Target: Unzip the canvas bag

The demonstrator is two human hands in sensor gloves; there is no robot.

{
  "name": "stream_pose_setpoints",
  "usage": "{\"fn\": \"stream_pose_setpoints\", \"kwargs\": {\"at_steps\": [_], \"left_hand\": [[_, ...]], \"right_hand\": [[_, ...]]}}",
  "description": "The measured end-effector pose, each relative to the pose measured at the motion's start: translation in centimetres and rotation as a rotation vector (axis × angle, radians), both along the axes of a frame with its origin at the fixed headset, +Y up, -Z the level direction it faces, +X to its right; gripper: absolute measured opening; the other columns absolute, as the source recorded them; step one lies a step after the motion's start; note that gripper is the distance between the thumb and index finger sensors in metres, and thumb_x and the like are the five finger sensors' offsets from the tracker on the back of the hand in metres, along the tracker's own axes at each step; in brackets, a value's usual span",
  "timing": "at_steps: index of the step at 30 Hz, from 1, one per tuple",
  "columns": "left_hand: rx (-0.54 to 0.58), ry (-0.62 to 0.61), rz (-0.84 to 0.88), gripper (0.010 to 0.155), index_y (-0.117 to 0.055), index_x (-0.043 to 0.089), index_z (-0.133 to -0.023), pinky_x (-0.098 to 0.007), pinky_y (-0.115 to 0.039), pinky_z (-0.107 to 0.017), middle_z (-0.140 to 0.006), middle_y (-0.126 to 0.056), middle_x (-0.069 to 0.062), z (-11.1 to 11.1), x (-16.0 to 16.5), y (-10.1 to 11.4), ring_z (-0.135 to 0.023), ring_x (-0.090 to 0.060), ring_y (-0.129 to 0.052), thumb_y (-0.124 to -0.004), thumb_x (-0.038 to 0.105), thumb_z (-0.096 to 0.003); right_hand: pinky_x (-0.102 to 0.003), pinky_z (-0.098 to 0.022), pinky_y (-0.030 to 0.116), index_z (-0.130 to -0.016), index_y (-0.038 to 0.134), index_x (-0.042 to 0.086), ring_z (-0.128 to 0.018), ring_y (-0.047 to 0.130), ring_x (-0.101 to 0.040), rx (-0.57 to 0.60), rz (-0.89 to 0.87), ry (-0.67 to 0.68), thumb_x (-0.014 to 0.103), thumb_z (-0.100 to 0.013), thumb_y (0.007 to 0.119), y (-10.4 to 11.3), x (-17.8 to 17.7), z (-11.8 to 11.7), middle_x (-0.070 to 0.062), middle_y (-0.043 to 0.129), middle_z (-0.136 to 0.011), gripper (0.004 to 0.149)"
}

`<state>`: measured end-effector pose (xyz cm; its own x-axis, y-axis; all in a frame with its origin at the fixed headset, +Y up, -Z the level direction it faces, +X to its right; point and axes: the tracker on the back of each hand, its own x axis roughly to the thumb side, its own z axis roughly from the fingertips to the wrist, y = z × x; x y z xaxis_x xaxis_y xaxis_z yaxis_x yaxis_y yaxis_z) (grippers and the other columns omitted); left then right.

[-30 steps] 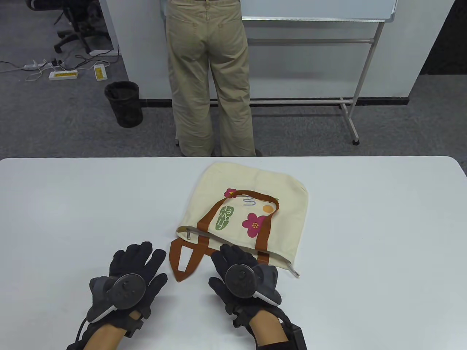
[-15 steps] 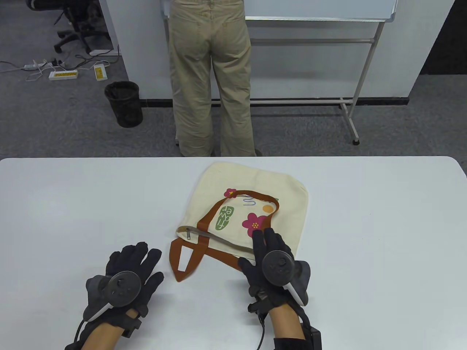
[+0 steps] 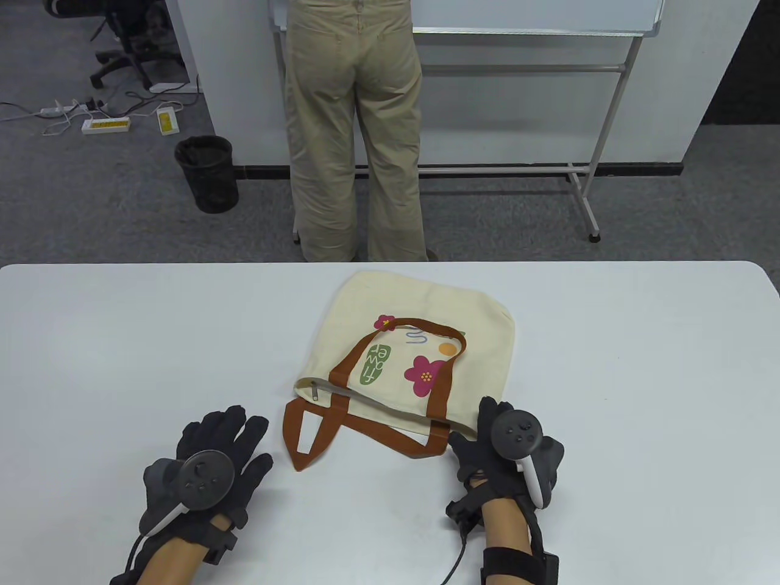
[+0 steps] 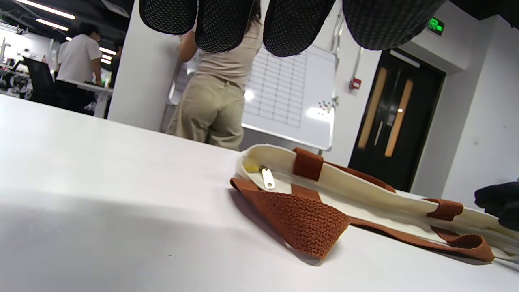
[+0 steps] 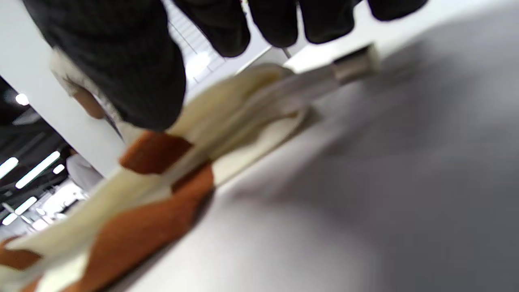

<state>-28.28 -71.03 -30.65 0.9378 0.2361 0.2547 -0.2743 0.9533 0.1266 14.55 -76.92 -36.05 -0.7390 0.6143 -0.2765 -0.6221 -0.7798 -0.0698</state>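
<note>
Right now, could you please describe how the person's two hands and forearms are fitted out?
Both the left hand and the right hand wear black fabric gloves with textured mesh fingers. A dark round tracker with small buttons and a white-edged grey handle sits on the back of each. The forearms are bare, with black wrist straps; a thin black cable hangs at the right wrist.

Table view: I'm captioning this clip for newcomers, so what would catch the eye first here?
The cream canvas bag with flower prints and brown straps lies flat mid-table on the white table. The gloved right hand sits at the bag's near right corner, while the left hand rests flat on the table to the bag's left. The metal zipper pull lies at the bag's left end.
</note>
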Motion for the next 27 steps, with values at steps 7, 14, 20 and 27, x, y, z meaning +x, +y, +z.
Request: {"fn": "stream_pose_setpoints", "kwargs": {"at_steps": [7, 14, 20, 27], "left_hand": [[-0.008, 0.007, 0.020, 0.065, -0.061, 0.026, -0.105, -0.071, -0.036, -0.072, -0.116, -0.056, -0.017, -0.1, -0.4, 0.1, -0.103, -0.048, -0.053, -0.067, 0.055, -0.0473], [-0.006, 0.013, 0.034, 0.065, -0.061, 0.026, -0.105, -0.071, -0.036, -0.072, -0.116, -0.056, -0.017, -0.1, -1.1, 0.3, -0.103, -0.048, -0.053, -0.067, 0.055, -0.0473], [0.002, 0.022, 0.056, 0.065, -0.061, 0.025, -0.105, -0.071, -0.036, -0.072, -0.116, -0.057, -0.017, 0.0, -1.5, 0.5, -0.103, -0.048, -0.053, -0.067, 0.055, -0.0473], [0.002, 0.026, 0.067, 0.065, -0.062, 0.025, -0.105, -0.071, -0.036, -0.071, -0.116, -0.057, -0.017, -0.1, -1.5, 0.5, -0.103, -0.048, -0.054, -0.067, 0.055, -0.0474]], "right_hand": [[-0.064, -0.070, 0.036, -0.104, 0.056, 0.016, -0.100, 0.050, -0.042, -0.090, 0.093, 0.003, 0.040, -0.044, 0.087, -0.7, -1.0, -0.4, -0.014, 0.051, -0.107, 0.072], [-0.061, -0.063, 0.051, -0.089, 0.080, 0.013, -0.085, 0.069, -0.039, -0.004, 0.101, -0.092, 0.032, -0.046, 0.081, 0.0, -1.3, -0.2, -0.015, 0.074, -0.092, 0.047], [-0.058, -0.048, 0.065, -0.083, 0.086, 0.008, -0.065, 0.085, -0.042, 0.122, -0.105, -0.171, 0.033, -0.043, 0.084, 0.5, -1.2, 0.3, -0.020, 0.085, -0.080, 0.047], [-0.054, -0.037, 0.071, -0.081, 0.087, 0.005, -0.050, 0.091, -0.041, 0.193, -0.411, -0.086, 0.031, -0.041, 0.086, 0.8, -1.5, 0.0, -0.020, 0.090, -0.072, 0.048]]}}
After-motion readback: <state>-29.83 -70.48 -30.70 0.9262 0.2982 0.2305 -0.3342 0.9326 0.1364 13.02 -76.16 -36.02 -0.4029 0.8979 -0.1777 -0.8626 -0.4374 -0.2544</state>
